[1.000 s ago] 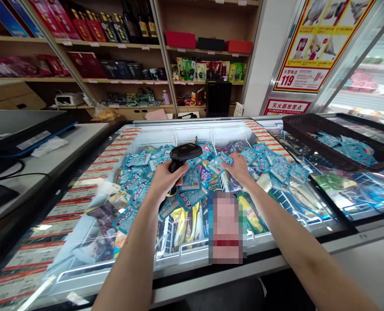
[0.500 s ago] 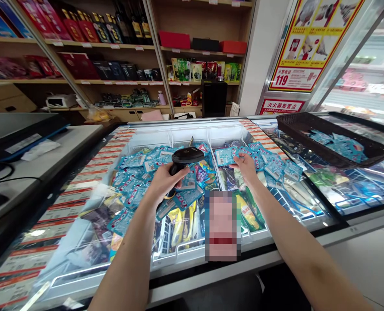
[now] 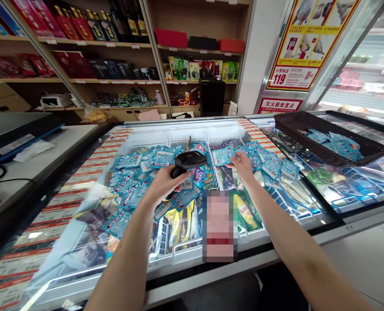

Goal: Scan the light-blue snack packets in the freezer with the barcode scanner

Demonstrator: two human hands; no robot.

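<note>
My left hand (image 3: 165, 185) is wrapped round the handle of a black barcode scanner (image 3: 190, 160), its head tilted over toward the right. In my right hand (image 3: 242, 166) a blue packet (image 3: 222, 156) is pinched by its right edge, with a printed label side facing up. The packet is just right of the scanner's head. Many similar blue packets (image 3: 133, 193) lie in a loose heap on the glass top of the freezer, left of and below the scanner. Another group of blue packets (image 3: 271, 166) lies right of my right hand.
A dark woven basket (image 3: 337, 157) with some blue packets inside stands on the freezer (image 3: 192, 255) at the right. Frozen goods show through the glass. A counter (image 3: 59, 160) with a monitor is at the left. Shelves (image 3: 114, 82) line the back wall.
The scanner has moved slightly right and down, closer to the packet in my right hand. The whole view has shifted a little; both grips are the same.
</note>
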